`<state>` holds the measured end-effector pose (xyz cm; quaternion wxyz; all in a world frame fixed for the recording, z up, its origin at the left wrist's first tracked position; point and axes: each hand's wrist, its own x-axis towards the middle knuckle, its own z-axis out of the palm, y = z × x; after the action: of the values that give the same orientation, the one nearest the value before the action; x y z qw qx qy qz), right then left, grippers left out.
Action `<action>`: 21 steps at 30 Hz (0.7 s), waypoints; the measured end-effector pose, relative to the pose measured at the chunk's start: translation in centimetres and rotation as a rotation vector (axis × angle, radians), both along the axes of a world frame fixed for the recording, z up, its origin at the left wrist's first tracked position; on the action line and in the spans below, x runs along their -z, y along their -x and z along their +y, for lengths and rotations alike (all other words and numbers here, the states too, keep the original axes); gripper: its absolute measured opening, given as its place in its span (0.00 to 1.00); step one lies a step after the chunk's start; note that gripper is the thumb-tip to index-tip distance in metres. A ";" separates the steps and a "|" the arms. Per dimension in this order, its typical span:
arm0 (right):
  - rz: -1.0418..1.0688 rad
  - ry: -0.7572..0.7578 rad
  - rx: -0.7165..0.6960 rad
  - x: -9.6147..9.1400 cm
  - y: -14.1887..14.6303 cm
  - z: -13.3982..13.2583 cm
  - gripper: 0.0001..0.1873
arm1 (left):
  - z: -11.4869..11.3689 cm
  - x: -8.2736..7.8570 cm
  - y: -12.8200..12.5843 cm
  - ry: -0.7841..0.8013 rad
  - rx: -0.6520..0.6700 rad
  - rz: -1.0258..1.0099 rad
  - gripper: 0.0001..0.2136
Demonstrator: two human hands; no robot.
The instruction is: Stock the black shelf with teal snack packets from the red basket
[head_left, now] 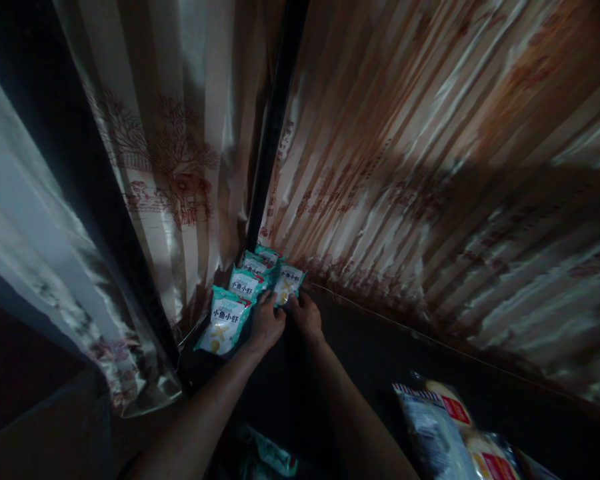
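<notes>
A small green-and-white snack bag [289, 281] leans in the corner of the dark shelf, with both my hands at its lower end. My left hand [268, 323] has its curled fingers against the left side of this bag, close to the row beside it. On the right edge, my right hand [307, 316] pinches the lower corner between thumb and fingers. Matching bags stand in a row to the left: the front bag [225, 323], the one behind it [247, 284], and more toward the corner post. The far ones are partly hidden.
Silvery printed sheeting [380, 167] lines the back and left side, with a dark corner post [270, 133] between. Packaged round bread [450, 427] lies at lower right. More green packets [270, 455] sit below my forearms. A second dark post [95, 180] rises at left.
</notes>
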<state>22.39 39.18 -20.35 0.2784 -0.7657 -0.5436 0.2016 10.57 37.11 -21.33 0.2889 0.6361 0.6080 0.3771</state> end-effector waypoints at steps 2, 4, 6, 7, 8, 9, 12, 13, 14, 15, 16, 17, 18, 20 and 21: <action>-0.008 0.010 0.014 -0.1 0.1 -0.2 0.24 | 0.0 0.1 0.0 -0.004 0.001 0.033 0.22; 0.001 -0.002 0.019 -0.1 0.1 -0.6 0.25 | 0.0 0.1 0.0 -0.013 0.003 0.060 0.22; 0.031 -0.042 0.014 0.0 0.1 -0.9 0.27 | 0.0 0.1 0.0 -0.021 0.002 0.078 0.22; 0.049 -0.065 0.011 0.1 0.2 -1.1 0.28 | 0.0 0.1 0.0 -0.023 0.000 0.085 0.22; 0.065 -0.082 0.006 0.2 0.2 -1.2 0.28 | -0.1 0.1 0.0 -0.026 -0.002 0.089 0.21; 0.076 -0.089 0.002 0.3 0.2 -1.3 0.28 | -0.1 0.1 -0.1 -0.030 -0.005 0.092 0.21; 0.074 -0.073 -0.011 0.4 0.3 -1.5 0.25 | -0.2 0.3 -0.2 -0.046 -0.004 0.106 0.21; 0.073 -0.072 -0.015 0.5 0.3 -1.6 0.25 | -0.3 0.4 -0.3 -0.052 -0.001 0.116 0.21; 0.075 -0.075 -0.018 0.5 0.3 -1.6 0.25 | -0.4 0.5 -0.3 -0.061 0.002 0.128 0.22; 0.079 -0.081 -0.021 0.6 0.3 -1.6 0.26 | -0.5 0.6 -0.4 -0.071 0.006 0.140 0.22; 0.083 -0.088 -0.024 0.6 0.3 -1.6 0.26 | -0.5 0.6 -0.4 -0.081 0.008 0.149 0.22; 0.085 -0.090 -0.021 0.7 0.3 -1.6 0.26 | -0.6 0.7 -0.5 -0.090 0.009 0.154 0.23; 0.084 -0.091 -0.018 0.7 0.3 -1.6 0.26 | -0.7 0.7 -0.5 -0.096 0.011 0.155 0.23; 0.077 -0.086 -0.012 0.8 0.2 -1.6 0.25 | -0.7 0.7 -0.5 -0.102 0.016 0.153 0.23; 0.074 -0.084 -0.012 0.8 0.2 -1.6 0.25 | -0.7 0.6 -0.5 -0.103 0.019 0.153 0.23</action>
<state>22.23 37.62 -21.19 0.3292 -0.7421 -0.5454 0.2085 11.04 36.38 -21.95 0.2124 0.6829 0.6018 0.3555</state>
